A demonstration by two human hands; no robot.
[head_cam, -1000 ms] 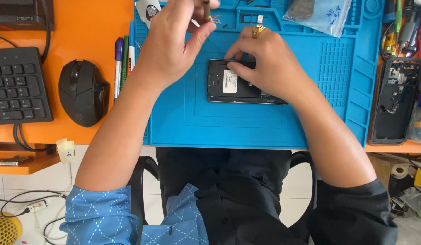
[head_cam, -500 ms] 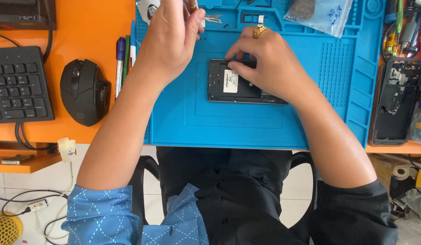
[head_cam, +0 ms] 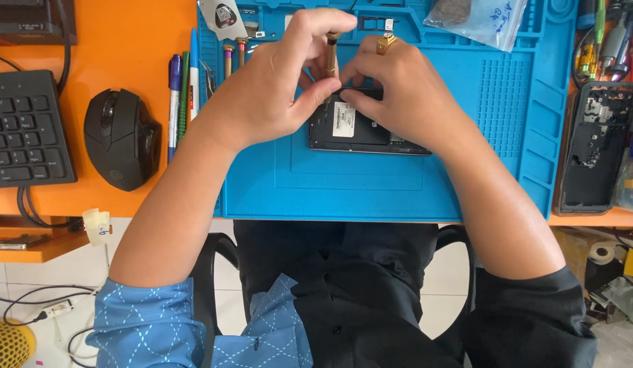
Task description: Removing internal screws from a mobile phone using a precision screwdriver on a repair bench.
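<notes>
The opened phone (head_cam: pixel 361 129) lies flat on the blue work mat (head_cam: pixel 371 184), its long axis running from 9 o'clock to 3 o'clock, inner side up with a white label near its 9 o'clock end. It sits in the upper middle of the mat, partly hidden under both hands. A small screwdriver (head_cam: pixel 331 53) stands nearly upright over the phone's 9 o'clock end, handle toward 12 o'clock, tip down at the phone's upper edge.

The mat covers the middle of an orange table (head_cam: pixel 126 41). At 9 o'clock of the mat lie pens (head_cam: pixel 183 88), then a black mouse (head_cam: pixel 120 138) and a black keyboard (head_cam: pixel 27 129). At 3 o'clock rests a dark phone frame (head_cam: pixel 592 157), with tools beyond it. A clear plastic bag (head_cam: pixel 483 19) lies at the mat's 1 o'clock corner. White floor tiles and cables show below the table edge.

The left hand (head_cam: pixel 269 95) reaches in from 7 o'clock, wrist bent, its grip pinching the screwdriver between thumb and fingertips. The right hand (head_cam: pixel 405 95) comes in from 5 o'clock, wearing a gold ring (head_cam: pixel 384 43); its fingers are curled down onto the phone's upper edge, just beside the screwdriver tip, pressed together. Whether they pinch something small cannot be told.
</notes>
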